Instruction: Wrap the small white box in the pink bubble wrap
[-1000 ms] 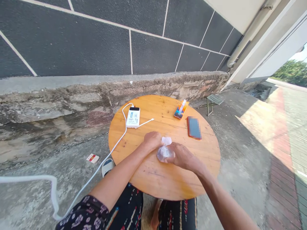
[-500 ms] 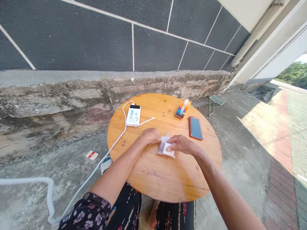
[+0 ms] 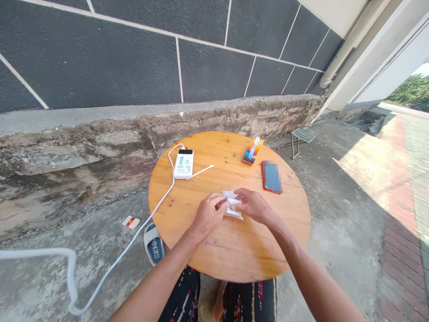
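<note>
A small white packet in a clear plastic wrapper (image 3: 233,213) lies on the round wooden table (image 3: 231,250), close to its middle. My left hand (image 3: 210,212) is at the packet's left side, with thumb and fingers pinched on its edge. From the right, my right hand (image 3: 252,205) grips the packet between thumb and fingers. Part of the wrapper shows between the two hands and beyond them; what is inside cannot be made out clearly.
A white power bank (image 3: 184,164) with a white cable (image 3: 161,201) sits at the left. An orange tape dispenser (image 3: 253,150) and a red-edged phone (image 3: 272,176) lie at the right. A slipper (image 3: 154,245), a card box (image 3: 131,222) and a folding stool (image 3: 299,137) are on the ground.
My left hand has turned and come back from the packet's far left corner to its near left edge. My right hand stays on the packet, which now looks folded narrower.
</note>
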`<state>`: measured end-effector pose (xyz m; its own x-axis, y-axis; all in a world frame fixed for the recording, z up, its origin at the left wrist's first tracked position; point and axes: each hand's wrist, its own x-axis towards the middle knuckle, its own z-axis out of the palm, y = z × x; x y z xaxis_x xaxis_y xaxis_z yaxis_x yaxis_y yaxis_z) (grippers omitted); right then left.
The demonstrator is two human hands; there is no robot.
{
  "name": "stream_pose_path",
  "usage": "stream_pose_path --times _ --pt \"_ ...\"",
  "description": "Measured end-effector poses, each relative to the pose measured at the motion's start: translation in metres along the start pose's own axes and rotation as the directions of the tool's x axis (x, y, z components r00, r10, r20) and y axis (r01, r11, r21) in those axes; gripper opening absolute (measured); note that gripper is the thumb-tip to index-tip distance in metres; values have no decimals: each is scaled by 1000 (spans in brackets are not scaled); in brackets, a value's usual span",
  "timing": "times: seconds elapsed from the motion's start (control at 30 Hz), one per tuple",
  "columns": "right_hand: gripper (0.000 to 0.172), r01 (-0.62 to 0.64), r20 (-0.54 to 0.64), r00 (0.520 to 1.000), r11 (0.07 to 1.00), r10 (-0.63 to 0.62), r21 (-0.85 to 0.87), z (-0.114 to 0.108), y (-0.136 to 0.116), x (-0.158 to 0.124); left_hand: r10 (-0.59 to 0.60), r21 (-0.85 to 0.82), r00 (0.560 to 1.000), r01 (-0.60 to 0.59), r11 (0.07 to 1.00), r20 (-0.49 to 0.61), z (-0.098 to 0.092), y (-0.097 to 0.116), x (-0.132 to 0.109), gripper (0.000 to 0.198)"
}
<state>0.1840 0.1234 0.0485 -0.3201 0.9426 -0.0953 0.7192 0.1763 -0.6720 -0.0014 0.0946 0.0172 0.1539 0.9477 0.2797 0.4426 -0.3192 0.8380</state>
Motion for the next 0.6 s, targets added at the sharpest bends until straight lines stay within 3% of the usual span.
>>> stream_pose_path --times 0.17,0.33,0.43,0.6 --pt "74 107 -32 994 994 -108 -27 14 5 -24 14 19 1000 -14 1000 -9 0 1 5 14" --pt "45 117 -100 986 981 -134 -155 20 -3 -32 -66 -1 998 66 998 7 1 1 4 14" --pt "35 117 -54 990 971 -131 -207 15 -13 -34 -146 -91 989 148 985 22 1 1 2 18" --pt "30 77 33 997 982 -72 -173 11 -22 -40 -172 -128 975 190 973 139 -5 2 -5 18"
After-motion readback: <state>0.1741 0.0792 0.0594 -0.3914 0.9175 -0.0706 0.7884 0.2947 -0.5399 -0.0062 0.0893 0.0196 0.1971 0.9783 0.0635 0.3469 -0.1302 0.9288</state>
